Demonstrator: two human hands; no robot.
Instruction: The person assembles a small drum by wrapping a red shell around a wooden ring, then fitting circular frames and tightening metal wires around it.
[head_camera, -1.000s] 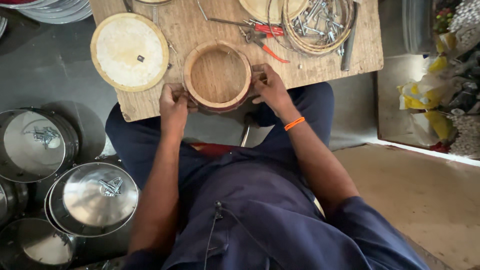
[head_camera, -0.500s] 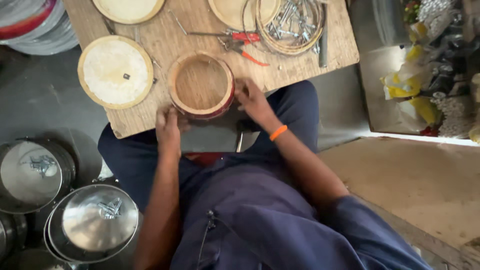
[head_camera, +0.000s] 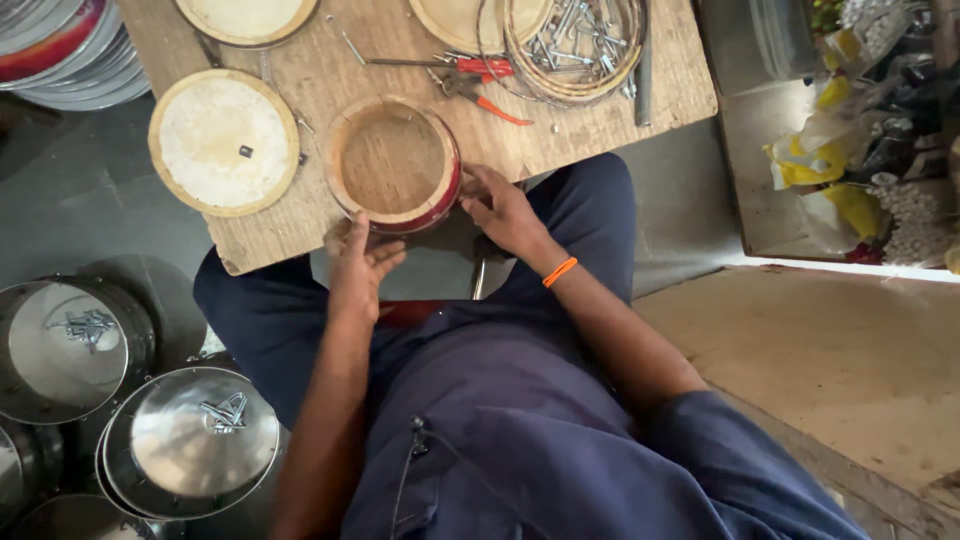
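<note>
Drum shell (head_camera: 393, 163) set on board (head_camera: 330, 70), at near edge. Shell's right side touched by right hand (head_camera: 503, 205), fingers curled against red wall. Left hand (head_camera: 360, 262) seen just below shell, fingers loosely spread, nothing gripped. Drumhead (head_camera: 223, 141) lying left of shell. Pliers (head_camera: 470, 82) lying beyond shell, to right.

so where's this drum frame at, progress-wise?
Done: one skinned frame lies flat on the wooden board. In hand: the left hand and right hand touch the open wooden shell, which has a red side and no skin. Left: skin unfitted; pliers and the ring of bolts lie untouched.
</note>
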